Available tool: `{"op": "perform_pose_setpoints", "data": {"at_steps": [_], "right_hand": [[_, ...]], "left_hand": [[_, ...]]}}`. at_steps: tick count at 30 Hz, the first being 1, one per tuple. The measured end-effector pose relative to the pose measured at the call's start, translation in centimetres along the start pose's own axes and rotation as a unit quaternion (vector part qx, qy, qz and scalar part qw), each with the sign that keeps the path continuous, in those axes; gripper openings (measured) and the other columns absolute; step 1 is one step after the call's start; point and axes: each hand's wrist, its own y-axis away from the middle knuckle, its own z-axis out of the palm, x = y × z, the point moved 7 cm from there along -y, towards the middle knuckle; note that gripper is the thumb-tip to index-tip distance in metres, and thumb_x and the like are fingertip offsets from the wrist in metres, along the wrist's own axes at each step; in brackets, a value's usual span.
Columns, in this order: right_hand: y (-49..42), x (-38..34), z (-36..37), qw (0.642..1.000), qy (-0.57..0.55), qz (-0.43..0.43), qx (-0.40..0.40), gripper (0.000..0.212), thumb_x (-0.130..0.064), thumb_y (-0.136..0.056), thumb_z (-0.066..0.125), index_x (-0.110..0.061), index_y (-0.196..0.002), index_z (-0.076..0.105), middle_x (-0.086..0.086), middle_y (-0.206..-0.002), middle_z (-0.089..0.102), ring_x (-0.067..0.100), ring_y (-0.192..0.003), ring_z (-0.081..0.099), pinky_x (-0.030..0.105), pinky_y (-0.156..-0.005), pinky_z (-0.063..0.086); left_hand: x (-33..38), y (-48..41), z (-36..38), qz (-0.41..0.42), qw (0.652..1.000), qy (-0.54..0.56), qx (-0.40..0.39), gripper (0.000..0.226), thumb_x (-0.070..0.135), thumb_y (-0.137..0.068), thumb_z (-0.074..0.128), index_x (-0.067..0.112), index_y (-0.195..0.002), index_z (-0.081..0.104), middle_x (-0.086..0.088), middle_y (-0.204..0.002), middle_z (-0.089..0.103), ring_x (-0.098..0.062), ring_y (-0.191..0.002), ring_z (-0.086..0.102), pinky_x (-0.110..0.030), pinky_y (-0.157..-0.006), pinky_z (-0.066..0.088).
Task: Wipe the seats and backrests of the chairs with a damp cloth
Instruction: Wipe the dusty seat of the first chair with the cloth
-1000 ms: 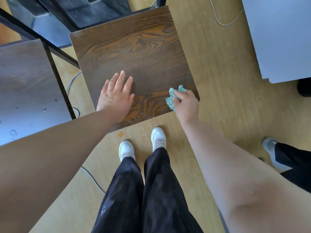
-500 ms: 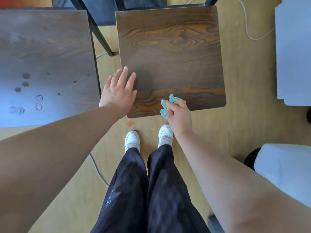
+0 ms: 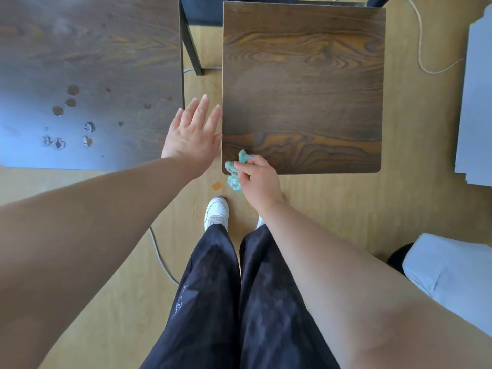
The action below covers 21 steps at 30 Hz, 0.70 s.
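Head view: our right hand (image 3: 259, 179) pinches the soft, limp cloth (image 3: 234, 171), bunched, at the seat (image 3: 303, 89) corner; left hand (image 3: 193, 134) spread flat, holding nothing.

I've slid the left hand (image 3: 191, 137) off the chair seat (image 3: 303, 83) to its left edge. The right hand (image 3: 259, 179) has dragged the cloth (image 3: 233, 182) to the seat's near-left corner.

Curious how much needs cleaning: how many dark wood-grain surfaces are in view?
2: one dark wood-grain square seat ahead, a crumpled teal cloth at its near-left corner; one spotted wood-grain top at left. Others possibly off-frame.
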Motion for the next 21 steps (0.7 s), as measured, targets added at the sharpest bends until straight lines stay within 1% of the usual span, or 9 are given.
{"op": "perform_pose_setpoints", "data": {"at_steps": [3,6,9,11,12,14,15,18,21], "right_hand": [[0.3,0.1,-1.1,0.998,-0.055,0.022,0.010,0.027,-0.005,-0.097,0.056,-0.010,-0.118,0.072,0.001,-0.107,0.059,0.014,-0.098,0.059,0.016,-0.088,0.047],[0.7,1.0,-4.6,0.993,-0.087,0.031,0.067,0.028,-0.003,-0.093,0.060,-0.013,-0.116,0.073,-0.003,-0.101,0.059,0.007,-0.090,0.058,0.010,-0.081,0.042],[0.8,3.6,-10.2,0.987,-0.083,0.044,0.132,0.028,-0.006,-0.093,0.063,-0.014,-0.118,0.072,-0.004,-0.101,0.060,0.005,-0.087,0.058,0.008,-0.079,0.045],[0.8,6.4,-14.3,0.981,-0.067,0.064,0.172,0.027,-0.008,-0.093,0.063,-0.014,-0.119,0.071,-0.001,-0.104,0.061,0.006,-0.089,0.059,0.012,-0.081,0.047],[0.8,8.0,-16.3,0.977,-0.062,0.079,0.190,0.027,-0.008,-0.093,0.063,-0.013,-0.119,0.072,0.000,-0.105,0.061,0.007,-0.091,0.059,0.012,-0.082,0.047],[0.6,11.3,-19.7,0.968,-0.058,0.114,0.217,0.027,-0.007,-0.093,0.063,-0.013,-0.117,0.072,0.004,-0.108,0.061,0.010,-0.092,0.058,0.007,-0.083,0.042],[0.4,12.9,-21.0,0.964,-0.055,0.131,0.223,0.027,-0.007,-0.093,0.062,-0.013,-0.117,0.072,0.005,-0.109,0.060,0.012,-0.093,0.059,0.006,-0.082,0.041],[-0.4,16.7,-23.7,0.958,-0.052,0.176,0.223,0.028,-0.008,-0.093,0.061,-0.016,-0.117,0.073,0.003,-0.110,0.059,0.018,-0.100,0.061,0.015,-0.083,0.041],[-1.5,18.6,-24.7,0.954,-0.069,0.190,0.220,0.028,-0.008,-0.093,0.061,-0.017,-0.117,0.072,0.005,-0.112,0.062,0.017,-0.102,0.061,0.016,-0.084,0.040]], "left_hand": [[0.5,0.2,-0.3,0.004,1.000,-0.008,-0.004,0.058,0.038,-0.106,0.023,0.018,-0.159,0.010,-0.010,-0.167,0.004,-0.028,-0.153,0.003,-0.047,-0.124,0.010],[1.7,-0.3,-1.3,0.016,1.000,-0.014,-0.003,0.058,0.038,-0.106,0.026,0.016,-0.158,0.013,-0.011,-0.166,0.006,-0.029,-0.153,0.005,-0.047,-0.124,0.012],[3.6,-1.4,-2.6,0.030,0.999,-0.013,0.005,0.058,0.037,-0.105,0.031,0.016,-0.157,0.017,-0.012,-0.166,0.009,-0.030,-0.152,0.009,-0.047,-0.123,0.014],[5.4,-2.5,-3.4,0.038,0.999,-0.015,0.009,0.058,0.037,-0.106,0.029,0.017,-0.158,0.014,-0.011,-0.166,0.007,-0.029,-0.152,0.006,-0.046,-0.124,0.012],[6.3,-3.1,-3.8,0.042,0.999,-0.017,0.012,0.058,0.037,-0.106,0.028,0.017,-0.158,0.012,-0.011,-0.166,0.006,-0.029,-0.153,0.005,-0.046,-0.124,0.011],[8.1,-4.4,-4.4,0.052,0.998,-0.015,0.015,0.058,0.037,-0.106,0.027,0.018,-0.158,0.011,-0.010,-0.166,0.005,-0.028,-0.153,0.003,-0.046,-0.124,0.010],[9.0,-4.9,-4.6,0.057,0.998,-0.013,0.017,0.058,0.037,-0.106,0.028,0.017,-0.158,0.012,-0.011,-0.166,0.005,-0.028,-0.153,0.004,-0.046,-0.124,0.010],[11.1,-6.2,-4.8,0.063,0.998,-0.013,0.018,0.059,0.038,-0.106,0.028,0.017,-0.158,0.012,-0.010,-0.166,0.005,-0.027,-0.153,0.003,-0.046,-0.124,0.009],[12.1,-7.1,-4.4,0.052,0.998,-0.015,0.013,0.059,0.038,-0.106,0.027,0.017,-0.159,0.010,-0.009,-0.167,0.003,-0.026,-0.153,0.002,-0.045,-0.124,0.008]]}}
